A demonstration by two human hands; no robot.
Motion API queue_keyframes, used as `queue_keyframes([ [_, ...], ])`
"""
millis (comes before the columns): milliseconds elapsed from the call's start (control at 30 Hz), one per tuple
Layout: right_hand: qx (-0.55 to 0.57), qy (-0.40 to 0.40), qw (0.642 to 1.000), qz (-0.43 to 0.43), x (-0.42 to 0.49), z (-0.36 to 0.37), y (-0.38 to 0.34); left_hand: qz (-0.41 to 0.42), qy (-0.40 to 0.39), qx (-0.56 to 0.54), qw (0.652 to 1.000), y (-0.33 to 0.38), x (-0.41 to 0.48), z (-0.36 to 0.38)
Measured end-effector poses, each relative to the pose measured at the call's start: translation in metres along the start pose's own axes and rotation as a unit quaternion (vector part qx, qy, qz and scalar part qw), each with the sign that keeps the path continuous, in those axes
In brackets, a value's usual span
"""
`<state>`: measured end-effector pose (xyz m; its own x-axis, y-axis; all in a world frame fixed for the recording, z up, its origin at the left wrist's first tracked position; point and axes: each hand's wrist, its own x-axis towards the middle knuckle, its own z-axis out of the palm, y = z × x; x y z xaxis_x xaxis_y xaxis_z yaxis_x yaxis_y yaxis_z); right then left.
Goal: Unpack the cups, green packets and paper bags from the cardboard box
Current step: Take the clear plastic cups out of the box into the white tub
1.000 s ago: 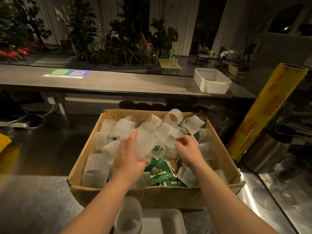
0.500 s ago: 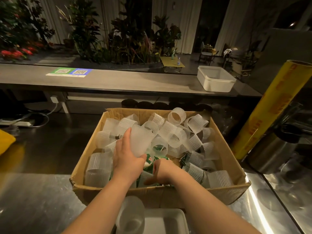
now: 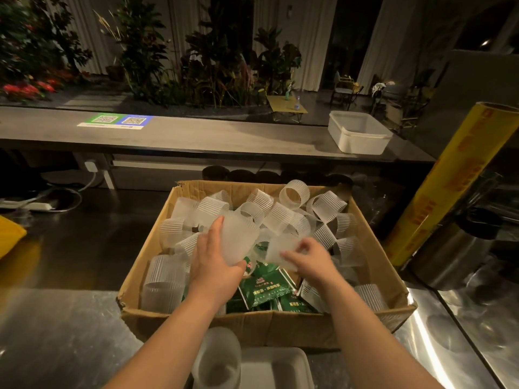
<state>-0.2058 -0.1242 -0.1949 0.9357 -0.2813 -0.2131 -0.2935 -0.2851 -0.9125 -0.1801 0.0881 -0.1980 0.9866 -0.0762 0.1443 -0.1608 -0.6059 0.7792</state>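
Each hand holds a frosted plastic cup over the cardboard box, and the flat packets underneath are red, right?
Not red: the head view shows flat green packets. Left hand and right hand each grip a frosted plastic cup over the brown cardboard box.

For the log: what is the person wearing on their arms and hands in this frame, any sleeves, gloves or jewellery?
Nothing shows. The left hand and right hand have no gloves, and no ring is visible. The left forearm and right forearm are uncovered to the bottom edge of the picture: no sleeve, watch, bracelet or marking in view.
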Motion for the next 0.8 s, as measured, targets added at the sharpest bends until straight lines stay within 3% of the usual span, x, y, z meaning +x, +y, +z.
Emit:
queue_keyframes([
  [100, 0.184, 0.093, 0.978, -0.037, -0.006, -0.022, 0.002, 0.026, -0.083, 0.031, 0.996, 0.0, 0.001, 0.005],
  [233, 0.185, 0.008, 0.978, -0.093, -0.014, -0.013, -0.005, 0.066, -0.176, 0.082, 0.979, 0.004, 0.0, 0.009],
  [400, 0.038, 0.012, 0.993, -0.113, -0.008, 0.013, -0.001, 0.052, -0.163, 0.075, 0.982, -0.001, -0.001, 0.007],
  [600, 0.005, -0.152, 0.985, -0.088, -0.027, 0.0, -0.014, 0.038, -0.139, 0.085, 0.986, -0.004, 0.002, 0.007],
  [633, -0.005, -0.144, 0.986, -0.078, -0.025, -0.007, -0.016, 0.041, -0.144, 0.085, 0.985, -0.004, 0.002, 0.008],
  [700, -0.089, -0.037, 0.994, -0.054, -0.01, -0.022, -0.011, 0.051, -0.148, 0.084, 0.984, -0.003, 0.001, 0.009],
  [767, -0.283, 0.056, 0.957, 0.001, 0.007, -0.038, 0.003, 0.055, -0.147, 0.082, 0.984, -0.002, 0.001, 0.01],
  [800, -0.363, 0.044, 0.93, 0.033, 0.011, -0.042, 0.012, 0.054, -0.145, 0.08, 0.985, -0.002, 0.001, 0.01],
])
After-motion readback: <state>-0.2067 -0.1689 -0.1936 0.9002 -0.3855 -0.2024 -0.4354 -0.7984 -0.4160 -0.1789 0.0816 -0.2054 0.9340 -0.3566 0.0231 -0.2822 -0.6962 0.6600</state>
